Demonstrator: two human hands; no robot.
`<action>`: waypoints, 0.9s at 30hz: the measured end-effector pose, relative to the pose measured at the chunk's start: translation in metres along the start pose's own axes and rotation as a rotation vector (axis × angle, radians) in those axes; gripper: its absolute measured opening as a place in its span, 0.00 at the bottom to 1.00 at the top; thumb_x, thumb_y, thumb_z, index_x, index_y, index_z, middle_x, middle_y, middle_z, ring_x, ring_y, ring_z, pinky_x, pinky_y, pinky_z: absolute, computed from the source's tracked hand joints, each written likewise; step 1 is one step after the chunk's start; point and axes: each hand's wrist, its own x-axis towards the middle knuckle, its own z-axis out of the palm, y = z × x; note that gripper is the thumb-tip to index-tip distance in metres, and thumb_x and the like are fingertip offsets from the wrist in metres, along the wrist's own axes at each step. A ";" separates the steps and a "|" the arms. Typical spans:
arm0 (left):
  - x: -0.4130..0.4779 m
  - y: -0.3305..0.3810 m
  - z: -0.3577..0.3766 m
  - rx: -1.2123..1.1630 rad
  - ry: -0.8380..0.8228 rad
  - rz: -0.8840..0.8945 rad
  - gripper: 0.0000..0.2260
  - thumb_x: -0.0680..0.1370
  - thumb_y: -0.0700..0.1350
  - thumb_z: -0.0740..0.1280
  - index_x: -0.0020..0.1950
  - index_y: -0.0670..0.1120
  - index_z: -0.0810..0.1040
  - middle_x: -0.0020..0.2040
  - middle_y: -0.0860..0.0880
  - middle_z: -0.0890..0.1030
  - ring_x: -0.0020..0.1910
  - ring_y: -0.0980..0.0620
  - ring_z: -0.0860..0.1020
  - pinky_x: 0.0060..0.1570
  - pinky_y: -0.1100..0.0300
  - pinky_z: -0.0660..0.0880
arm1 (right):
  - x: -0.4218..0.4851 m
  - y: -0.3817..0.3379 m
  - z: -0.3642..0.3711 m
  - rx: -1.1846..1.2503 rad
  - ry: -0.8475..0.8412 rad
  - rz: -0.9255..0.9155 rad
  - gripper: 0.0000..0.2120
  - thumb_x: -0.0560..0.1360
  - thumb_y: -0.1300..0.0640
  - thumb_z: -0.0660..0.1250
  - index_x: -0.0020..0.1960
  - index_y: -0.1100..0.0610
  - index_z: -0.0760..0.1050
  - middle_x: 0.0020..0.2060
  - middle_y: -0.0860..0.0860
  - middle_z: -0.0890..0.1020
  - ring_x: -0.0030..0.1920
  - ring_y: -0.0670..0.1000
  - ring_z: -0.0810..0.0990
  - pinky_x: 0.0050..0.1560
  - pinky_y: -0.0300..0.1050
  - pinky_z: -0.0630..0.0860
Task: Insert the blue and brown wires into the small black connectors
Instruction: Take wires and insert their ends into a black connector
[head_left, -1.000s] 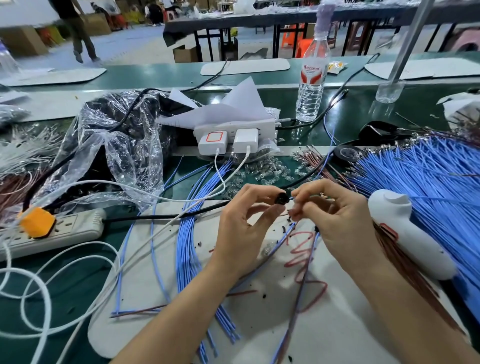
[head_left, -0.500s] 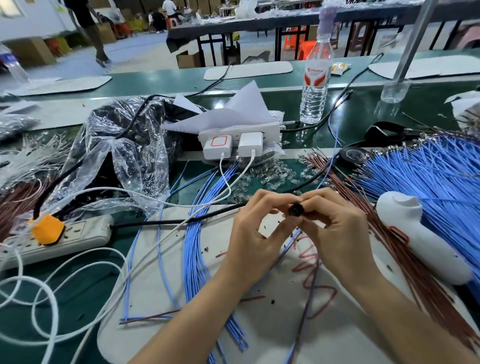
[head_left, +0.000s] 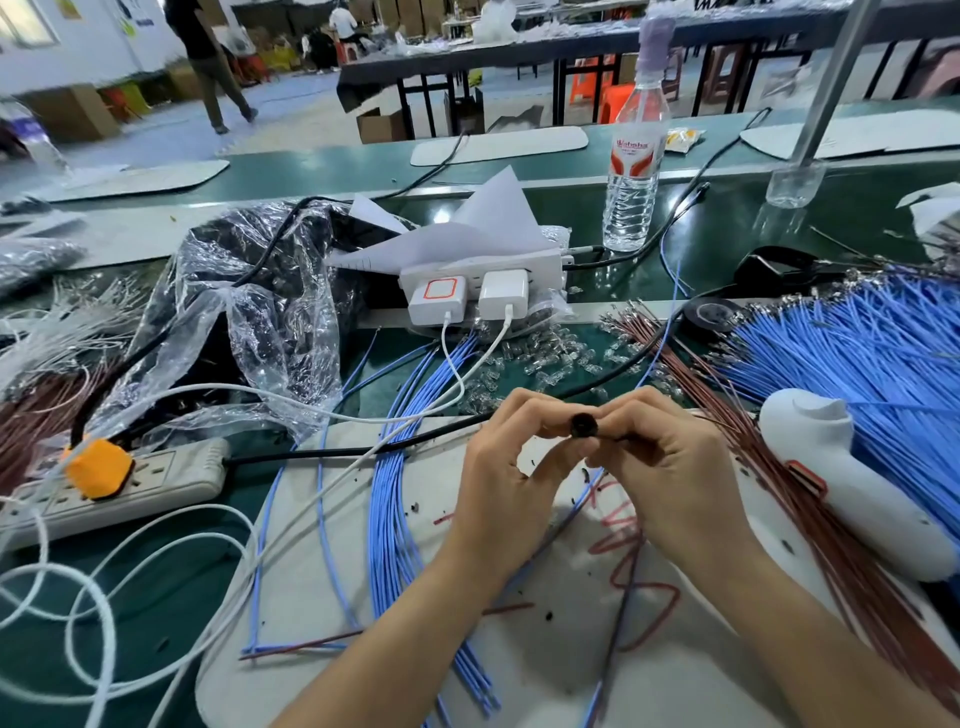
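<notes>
1. Far left of the black connector (head_left: 583, 426): grey power strip (head_left: 156, 480) with an orange plug (head_left: 98, 467) stuck in it.
2. Up and left of the connector, well apart from it: crinkly clear bag (head_left: 234, 322).
3. Left of the connector: loose blue wires (head_left: 395, 493), lying across the white mat (head_left: 545, 675).
4. Just left of the connector: left hand (head_left: 498, 478), thumb and fingers curled and clamped on its left side.
5. Connector itself: up off the mat, held between both hands, round end toward the camera.
6. Just right of the connector: right hand (head_left: 670, 467), fingers curled tight on its right side. Cannot tell if a wire is inside yet.
7. Below the connector: thin blue wire (head_left: 592, 706), running down over the mat.
8. Far behind the connector, a bit right: water bottle (head_left: 634, 171), standing up.
9. Right of the connector, near it: brown wires (head_left: 696, 369), spread out in a long fan.
10. Farther right of the connector: white tool (head_left: 841, 483), lying down and touching the brown wires.
11. Far right of the connector: blue wire pile (head_left: 857, 353).
</notes>
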 end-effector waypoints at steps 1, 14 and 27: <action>0.000 0.000 0.000 -0.017 0.002 -0.007 0.08 0.74 0.46 0.69 0.52 0.56 0.78 0.46 0.52 0.79 0.45 0.51 0.79 0.48 0.57 0.76 | 0.000 0.000 0.001 0.026 0.004 0.004 0.21 0.65 0.76 0.73 0.37 0.49 0.76 0.37 0.50 0.79 0.37 0.39 0.78 0.39 0.27 0.72; 0.000 -0.001 -0.001 -0.087 -0.006 -0.054 0.05 0.73 0.45 0.70 0.48 0.51 0.80 0.46 0.47 0.75 0.45 0.44 0.79 0.48 0.46 0.78 | 0.000 0.003 0.003 0.232 -0.009 0.096 0.16 0.64 0.74 0.73 0.33 0.54 0.76 0.37 0.46 0.80 0.37 0.41 0.79 0.40 0.31 0.75; 0.001 0.000 -0.004 0.011 -0.023 -0.074 0.07 0.74 0.38 0.69 0.51 0.41 0.82 0.45 0.46 0.77 0.44 0.55 0.78 0.48 0.63 0.75 | 0.002 0.003 -0.003 0.068 -0.100 0.103 0.13 0.67 0.72 0.74 0.39 0.55 0.79 0.36 0.50 0.83 0.37 0.42 0.82 0.41 0.32 0.77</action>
